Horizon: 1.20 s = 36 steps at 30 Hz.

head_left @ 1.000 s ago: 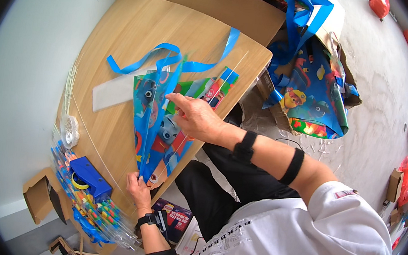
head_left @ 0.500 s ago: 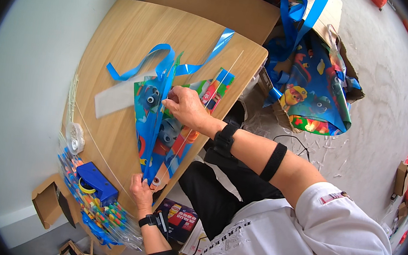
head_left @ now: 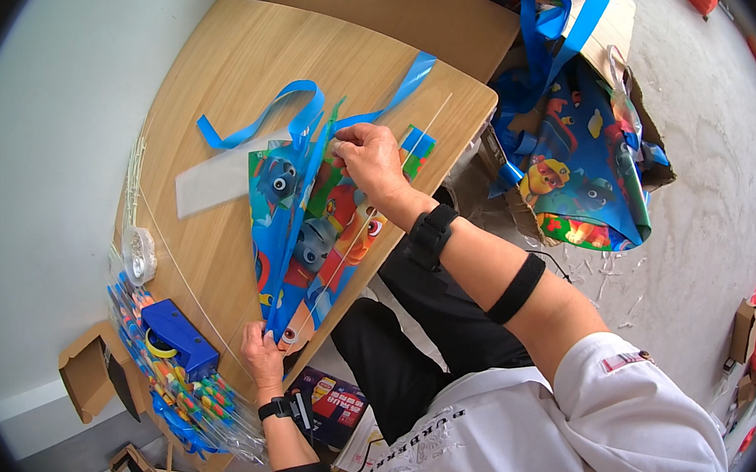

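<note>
A kite with a bright cartoon-dog print lies partly folded on the wooden table, its narrow end toward me. A blue folded strip runs along its length, and blue ribbon tails trail from its wide end. My left hand is closed on the narrow tip. At the wide end my right hand has its fingers pinched together on the green part of the sheet; the fingertips' exact hold is partly hidden. A thin pale rod slants across the kite's right side.
A clear plastic sheet lies left of the kite. At the table's left edge are a white roll, a blue tape dispenser and bagged colourful sticks. Right of the table, an open carton holds more printed kite sheets.
My right hand has moved a little right and up, off the blue strip, uncovering more of the printed sheet. My left hand stays at the tip.
</note>
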Available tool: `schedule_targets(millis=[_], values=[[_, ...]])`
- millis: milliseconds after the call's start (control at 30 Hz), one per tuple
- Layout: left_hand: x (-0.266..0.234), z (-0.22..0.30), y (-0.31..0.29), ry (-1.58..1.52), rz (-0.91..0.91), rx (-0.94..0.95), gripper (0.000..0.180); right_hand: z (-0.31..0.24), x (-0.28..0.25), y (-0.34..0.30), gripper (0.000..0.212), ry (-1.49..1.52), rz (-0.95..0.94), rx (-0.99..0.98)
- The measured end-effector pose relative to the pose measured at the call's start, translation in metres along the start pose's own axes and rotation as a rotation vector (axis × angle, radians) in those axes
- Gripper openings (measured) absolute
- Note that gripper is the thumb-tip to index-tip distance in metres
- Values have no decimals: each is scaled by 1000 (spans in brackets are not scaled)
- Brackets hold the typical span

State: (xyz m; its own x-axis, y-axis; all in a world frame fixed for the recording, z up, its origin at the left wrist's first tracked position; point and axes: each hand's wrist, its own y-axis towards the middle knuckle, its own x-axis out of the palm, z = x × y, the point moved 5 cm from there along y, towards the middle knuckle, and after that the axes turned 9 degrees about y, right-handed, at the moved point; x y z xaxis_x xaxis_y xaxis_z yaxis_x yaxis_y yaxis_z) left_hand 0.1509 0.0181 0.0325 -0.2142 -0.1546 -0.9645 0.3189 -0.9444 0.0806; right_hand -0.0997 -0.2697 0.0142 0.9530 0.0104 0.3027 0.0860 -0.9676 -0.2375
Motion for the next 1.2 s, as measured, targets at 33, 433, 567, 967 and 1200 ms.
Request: schedule_targets(millis=[33,433,567,967,1200], values=[[0,1,0,-3,2,-3,18,1,-1,1,24,-16,-2,39],[3,-7,-1,-64,4,-57,18,-1,-4,7,27,-33,1,65],[0,-6,2,-80,0,-52,18,-6,-16,16,35,-204,167,-194],[1,-22,8,-172,-117,-132,19,-24,-8,63,21,-273,-550,15],[7,-35,9,-229,-192,-184,20,-33,-7,52,12,-259,-615,-54]])
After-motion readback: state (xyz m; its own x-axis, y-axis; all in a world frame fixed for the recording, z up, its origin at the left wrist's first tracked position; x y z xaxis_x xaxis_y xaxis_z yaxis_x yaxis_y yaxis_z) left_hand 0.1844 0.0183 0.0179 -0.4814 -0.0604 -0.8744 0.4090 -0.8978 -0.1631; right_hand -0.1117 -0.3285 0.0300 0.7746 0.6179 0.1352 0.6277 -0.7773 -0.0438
